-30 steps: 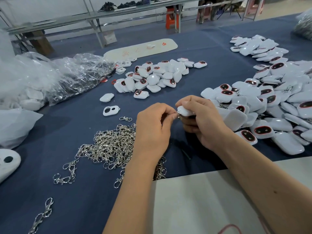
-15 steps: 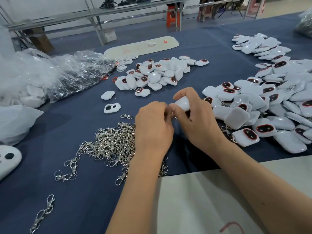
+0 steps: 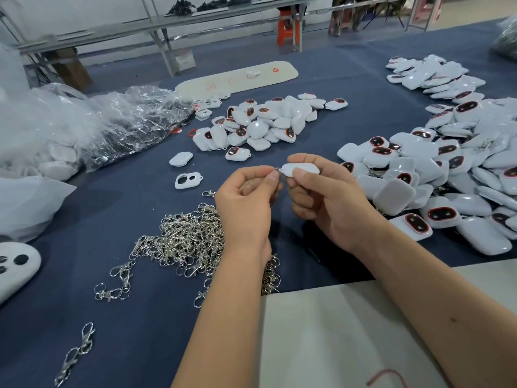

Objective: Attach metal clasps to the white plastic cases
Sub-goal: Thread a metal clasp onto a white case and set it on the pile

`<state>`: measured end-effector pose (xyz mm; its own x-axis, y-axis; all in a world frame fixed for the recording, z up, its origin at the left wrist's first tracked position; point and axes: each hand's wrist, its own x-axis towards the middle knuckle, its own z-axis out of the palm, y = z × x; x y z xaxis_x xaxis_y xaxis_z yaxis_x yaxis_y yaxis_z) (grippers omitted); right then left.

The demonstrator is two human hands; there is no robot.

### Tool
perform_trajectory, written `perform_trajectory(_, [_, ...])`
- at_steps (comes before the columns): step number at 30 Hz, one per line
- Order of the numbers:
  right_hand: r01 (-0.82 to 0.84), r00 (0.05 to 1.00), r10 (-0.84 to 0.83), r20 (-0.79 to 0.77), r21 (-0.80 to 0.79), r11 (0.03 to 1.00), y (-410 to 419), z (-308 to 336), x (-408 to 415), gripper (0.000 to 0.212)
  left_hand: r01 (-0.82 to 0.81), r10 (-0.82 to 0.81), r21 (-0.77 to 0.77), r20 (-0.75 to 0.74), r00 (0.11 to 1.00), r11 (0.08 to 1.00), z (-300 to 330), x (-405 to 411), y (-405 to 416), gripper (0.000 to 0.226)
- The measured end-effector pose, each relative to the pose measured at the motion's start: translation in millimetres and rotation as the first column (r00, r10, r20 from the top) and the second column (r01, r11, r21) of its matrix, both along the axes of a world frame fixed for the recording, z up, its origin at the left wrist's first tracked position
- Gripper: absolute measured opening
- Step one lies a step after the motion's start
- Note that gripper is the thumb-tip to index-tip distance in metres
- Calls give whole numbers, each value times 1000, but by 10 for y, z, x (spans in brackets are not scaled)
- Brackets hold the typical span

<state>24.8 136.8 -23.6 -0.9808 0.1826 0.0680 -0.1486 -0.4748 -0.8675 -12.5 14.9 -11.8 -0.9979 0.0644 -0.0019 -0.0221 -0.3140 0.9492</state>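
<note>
1. The small silver metal clasp (image 3: 277, 170) pinched by the left hand (image 3: 246, 204) is almost wholly hidden behind the fingertips; only a glint shows at the tip of the white plastic case (image 3: 300, 168).
2. The right hand (image 3: 330, 203) covers the underside of that case.
3. The heap of silver metal clasps (image 3: 184, 242) is partly hidden under the left wrist.
4. The contents of the crumpled clear plastic bag (image 3: 126, 121) are too blurred to identify.
5. A white rounded plastic piece with dark holes (image 3: 15, 266) is cut off by the left edge.
6. The big pile of white cases (image 3: 447, 175) runs off the right edge.

Crinkled clear plastic bags (image 3: 117, 127) lie beside what looks like paper (image 3: 335, 331).
</note>
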Motion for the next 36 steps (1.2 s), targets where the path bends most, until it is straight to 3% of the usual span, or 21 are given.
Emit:
perform_trajectory(3, [29, 1000, -29, -6, 28, 999, -17, -5, 9, 20, -68, 41, -193, -141, 989, 979, -29, -44, -22, 19])
perform_trajectory(7, [85, 996, -82, -21, 130, 988, -25, -51, 10, 15, -232, -115, -594, -488, 865, 770, -39, -85, -99, 21])
perform_trajectory(11, [148, 987, -159, -1, 365, 919, -32, -96, -9, 17, -268, -280, -758, -508, 814, 595, -35, -112, -159, 22])
perform_trajectory(12, [149, 987, -159, 0, 358, 922, -36, -97, -13, 17, -250, -269, -753, -493, 827, 608, -36, -115, -169, 21])
perform_trajectory(14, [125, 992, -126, -11, 235, 964, -33, -86, -16, 18, -167, -157, -656, -406, 900, 736, -38, -97, -146, 15])
perform_trajectory(16, [78, 997, -74, -34, 108, 991, -13, -68, -17, 20, -32, -45, -440, -165, 985, 897, -36, -67, -95, 9])
perform_trajectory(18, [33, 997, -30, -66, 44, 998, 8, -57, -16, 22, 143, -126, -140, 124, 984, 980, -20, -37, -50, 5])
perform_trajectory(20, [10, 997, -8, -81, 26, 1000, 19, -54, -19, 23, 230, -240, 71, 236, 942, 971, 6, -35, -42, 9])
perform_trajectory(23, [23, 997, -19, -76, 50, 998, 11, -57, -22, 23, 222, -237, 96, 214, 948, 970, 30, -20, -36, 14])
perform_trajectory(25, [52, 997, -47, -62, 72, 996, 2, -58, -24, 22, 178, -168, -62, 135, 976, 982, 26, -13, -35, 15])
perform_trajectory(26, [66, 997, -61, -55, 82, 994, 0, -57, -25, 22, 132, -126, -226, 42, 991, 965, 19, -17, -45, 15])
perform_trajectory(28, [94, 995, -88, -48, 123, 988, -10, -64, -26, 22, -50, -100, -571, -227, 969, 819, 2, -47, -83, 17])
perform_trajectory(30, [128, 992, -122, -44, 209, 969, -19, -79, -26, 21, -218, -154, -739, -400, 903, 638, 23, -38, -119, 17])
perform_trajectory(33, [165, 986, -156, -56, 378, 911, -15, -109, -21, 20, -299, -277, -832, -459, 844, 467, 44, -32, -127, 15])
perform_trajectory(36, [207, 978, -185, -100, 602, 771, -26, -127, -12, 20, -322, -349, -878, -444, 826, 354, 46, -44, -140, 16])
